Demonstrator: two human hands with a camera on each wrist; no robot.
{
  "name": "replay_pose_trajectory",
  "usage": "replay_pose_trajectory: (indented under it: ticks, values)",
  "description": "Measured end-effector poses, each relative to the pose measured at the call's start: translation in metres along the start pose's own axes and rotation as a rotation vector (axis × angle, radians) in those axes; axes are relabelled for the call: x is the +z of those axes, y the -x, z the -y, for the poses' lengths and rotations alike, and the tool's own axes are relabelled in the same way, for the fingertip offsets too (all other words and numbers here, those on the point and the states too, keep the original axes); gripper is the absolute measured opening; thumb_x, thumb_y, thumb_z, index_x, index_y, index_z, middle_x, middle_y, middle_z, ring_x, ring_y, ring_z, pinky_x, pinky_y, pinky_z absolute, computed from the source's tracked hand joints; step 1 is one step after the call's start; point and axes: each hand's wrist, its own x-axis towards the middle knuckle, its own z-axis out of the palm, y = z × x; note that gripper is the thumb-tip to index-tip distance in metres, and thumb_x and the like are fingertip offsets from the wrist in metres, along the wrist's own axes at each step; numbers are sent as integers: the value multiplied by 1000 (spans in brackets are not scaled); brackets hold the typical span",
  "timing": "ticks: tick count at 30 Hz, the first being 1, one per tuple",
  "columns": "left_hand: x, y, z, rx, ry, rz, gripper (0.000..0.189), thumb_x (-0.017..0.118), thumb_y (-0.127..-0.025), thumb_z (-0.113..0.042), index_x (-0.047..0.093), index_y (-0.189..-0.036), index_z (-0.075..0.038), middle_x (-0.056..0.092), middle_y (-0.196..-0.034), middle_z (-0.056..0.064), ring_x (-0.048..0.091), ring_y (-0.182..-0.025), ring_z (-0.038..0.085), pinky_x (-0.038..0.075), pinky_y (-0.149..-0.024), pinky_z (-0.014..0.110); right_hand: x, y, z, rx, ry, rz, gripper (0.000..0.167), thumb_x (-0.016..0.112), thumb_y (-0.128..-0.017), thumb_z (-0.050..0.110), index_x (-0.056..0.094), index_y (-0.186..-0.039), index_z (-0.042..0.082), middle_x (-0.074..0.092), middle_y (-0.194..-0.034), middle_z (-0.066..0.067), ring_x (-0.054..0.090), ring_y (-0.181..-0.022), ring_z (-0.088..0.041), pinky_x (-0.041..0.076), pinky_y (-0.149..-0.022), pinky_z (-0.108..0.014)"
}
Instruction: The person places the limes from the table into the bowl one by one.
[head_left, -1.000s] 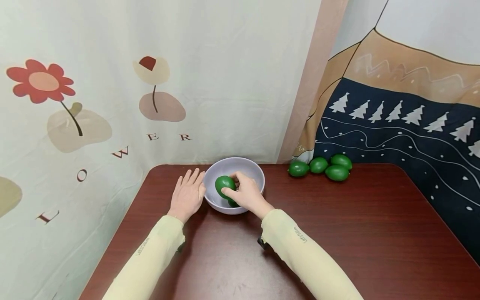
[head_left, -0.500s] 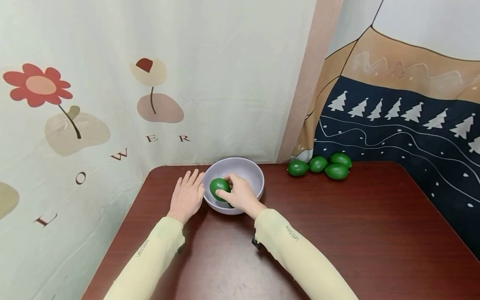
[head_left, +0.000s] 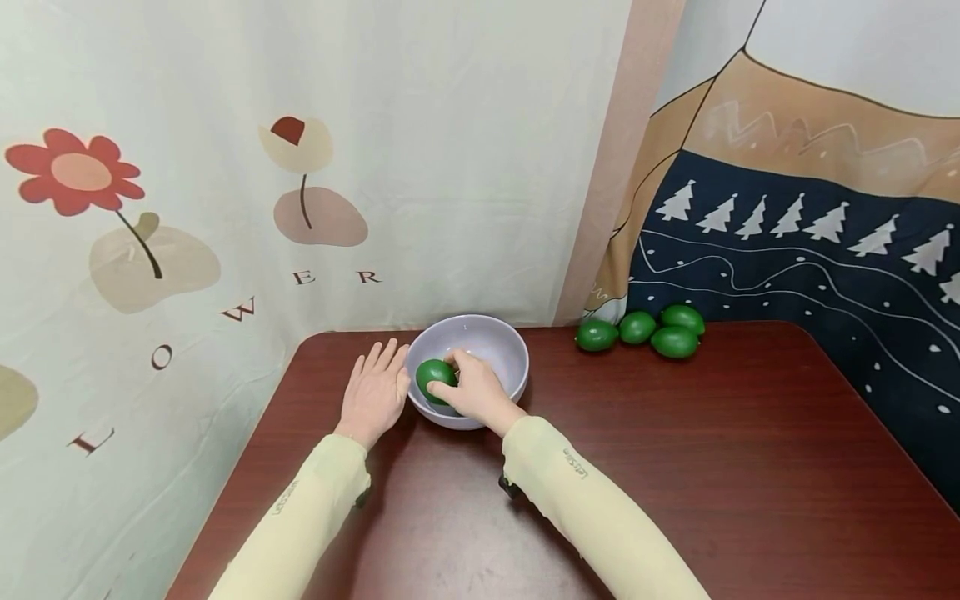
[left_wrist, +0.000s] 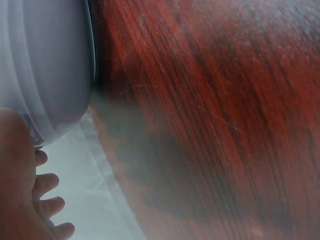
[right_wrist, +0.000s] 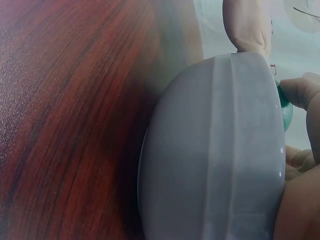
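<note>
A pale lilac bowl (head_left: 491, 340) stands near the back edge of the table, its outer wall (right_wrist: 215, 150) large in the right wrist view. Inside it, my right hand (head_left: 476, 389) grips a green lime (head_left: 435, 379) between thumb and fingers. Whatever lies beneath that lime is hidden by the hand. My left hand (head_left: 373, 396) rests against the bowl's left side with its fingers straight. In the left wrist view the left thumb (left_wrist: 12, 150) touches the bowl's wall (left_wrist: 50, 55).
Several more limes (head_left: 675, 342) lie grouped at the back of the dark red wooden table (head_left: 675, 467), right of the bowl. A pale printed curtain (head_left: 450, 167) hangs directly behind the table, and a dark blue patterned cloth (head_left: 795, 267) hangs at the right.
My right hand has moved left and slightly down inside the bowl, carrying the lime toward the bowl's left side. My left hand has stayed at the bowl.
</note>
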Motion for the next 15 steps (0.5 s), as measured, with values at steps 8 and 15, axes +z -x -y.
replay_pose_trajectory:
  ticks: [8, 15]
  values:
    - [0, 0, 0, 0, 6, 4, 54, 31, -110, -28, 42, -158, -6, 35, -165, 18, 23, -156, 41, 18, -126, 59, 2, -1, 2, -12, 45, 34, 33, 75, -91, 29, 65, -113, 7, 70, -99, -6, 63, -87, -18, 52, -77, -29]
    - [-1, 1, 0, -8, 16, 9, 54, 32, -110, -29, 41, -158, -7, 34, -165, 18, 22, -156, 40, 17, -127, 59, 4, -1, 2, -23, 85, 62, 31, 76, -92, 30, 64, -110, 8, 69, -98, -5, 63, -88, -18, 52, -78, -28]
